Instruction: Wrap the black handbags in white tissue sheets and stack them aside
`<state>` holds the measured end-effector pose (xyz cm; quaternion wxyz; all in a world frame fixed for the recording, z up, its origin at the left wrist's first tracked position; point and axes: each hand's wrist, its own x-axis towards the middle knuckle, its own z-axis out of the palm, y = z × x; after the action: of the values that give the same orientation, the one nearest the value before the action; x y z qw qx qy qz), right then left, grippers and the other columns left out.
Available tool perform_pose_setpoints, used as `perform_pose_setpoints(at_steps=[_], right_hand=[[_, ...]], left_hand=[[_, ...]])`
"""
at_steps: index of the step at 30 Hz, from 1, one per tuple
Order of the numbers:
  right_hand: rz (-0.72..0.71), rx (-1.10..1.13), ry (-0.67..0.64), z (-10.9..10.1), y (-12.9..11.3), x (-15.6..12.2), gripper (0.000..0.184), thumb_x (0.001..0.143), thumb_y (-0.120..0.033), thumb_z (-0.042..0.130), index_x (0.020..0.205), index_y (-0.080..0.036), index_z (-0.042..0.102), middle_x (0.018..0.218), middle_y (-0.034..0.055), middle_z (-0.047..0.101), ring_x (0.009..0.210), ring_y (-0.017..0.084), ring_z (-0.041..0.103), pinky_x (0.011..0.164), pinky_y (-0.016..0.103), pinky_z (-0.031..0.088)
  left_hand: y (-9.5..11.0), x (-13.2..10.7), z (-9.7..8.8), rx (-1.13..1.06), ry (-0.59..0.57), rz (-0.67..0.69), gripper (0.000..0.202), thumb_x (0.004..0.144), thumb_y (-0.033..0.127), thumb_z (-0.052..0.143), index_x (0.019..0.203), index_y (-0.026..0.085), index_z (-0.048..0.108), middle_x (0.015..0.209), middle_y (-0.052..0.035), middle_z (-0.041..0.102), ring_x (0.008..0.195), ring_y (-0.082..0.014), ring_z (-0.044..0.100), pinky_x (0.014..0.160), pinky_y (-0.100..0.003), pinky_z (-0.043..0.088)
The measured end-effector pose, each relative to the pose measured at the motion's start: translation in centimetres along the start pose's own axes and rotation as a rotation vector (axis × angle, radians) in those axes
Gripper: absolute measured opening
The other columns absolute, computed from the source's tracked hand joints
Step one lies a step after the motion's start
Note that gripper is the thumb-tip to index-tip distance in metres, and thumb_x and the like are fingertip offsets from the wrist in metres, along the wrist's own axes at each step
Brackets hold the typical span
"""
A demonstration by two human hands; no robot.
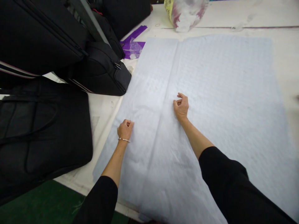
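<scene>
A large light blue-grey fabric sheet [224,81] lies spread on the white table, with a lengthwise fold line left of its middle. My left hand [125,129], a thin bracelet at its wrist, is closed in a pinch on the left part of the sheet. Farther forward and to the right, my right hand [181,106] is over the sheet just right of the fold line. Its fingers are loosely bent and somewhat apart, with nothing visible between them. Small wrinkles run across the fabric between and below my hands.
Black bags [44,124] crowd the left side, one close to the sheet's left edge [105,68]. A grey metal post [93,21] rises among them. Purple material [133,45] lies behind. A clear plastic bag [188,15] stands at the back. Green floor [46,202] shows lower left.
</scene>
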<state>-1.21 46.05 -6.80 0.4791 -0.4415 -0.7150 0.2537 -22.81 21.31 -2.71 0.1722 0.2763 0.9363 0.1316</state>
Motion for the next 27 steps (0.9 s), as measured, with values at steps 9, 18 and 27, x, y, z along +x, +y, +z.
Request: perform_pose_setpoints(at_steps=[9,18,27], right_hand=[[-0.042,-0.088,0.0,0.1,0.3,-0.1,0.037,0.079,-0.015,0.045,0.114,-0.016,0.056,0.101,0.0074,0.057,0.066,0.014,0.05,0.075,0.036,0.05],[0.117,0.083,0.166,-0.6,-1.3,0.1,0.029,0.088,-0.036,0.051,0.109,-0.017,0.058,0.107,0.0092,0.061,0.091,0.02,0.061,0.082,0.038,0.052],[0.326,0.192,-0.001,-2.6,-0.8,1.1,0.038,0.084,-0.046,0.056,0.106,-0.016,0.061,0.099,0.0091,0.066,0.092,0.024,0.064,0.087,0.047,0.052]], left_hand=[[0.9,-0.4,-0.5,0.059,-0.014,-0.027,0.016,0.089,0.037,0.055,0.09,0.023,0.062,0.087,0.0006,0.072,0.086,-0.0183,0.066,0.072,-0.027,0.04],[1.7,-0.6,-0.7,0.034,-0.044,-0.002,0.013,0.089,0.036,0.057,0.088,0.023,0.062,0.084,0.0022,0.071,0.086,-0.0162,0.065,0.074,-0.027,0.039],[1.4,0.0,-1.0,-0.015,-0.115,0.006,0.016,0.087,0.039,0.059,0.084,0.023,0.062,0.079,0.0034,0.07,0.077,-0.015,0.064,0.067,-0.026,0.037]])
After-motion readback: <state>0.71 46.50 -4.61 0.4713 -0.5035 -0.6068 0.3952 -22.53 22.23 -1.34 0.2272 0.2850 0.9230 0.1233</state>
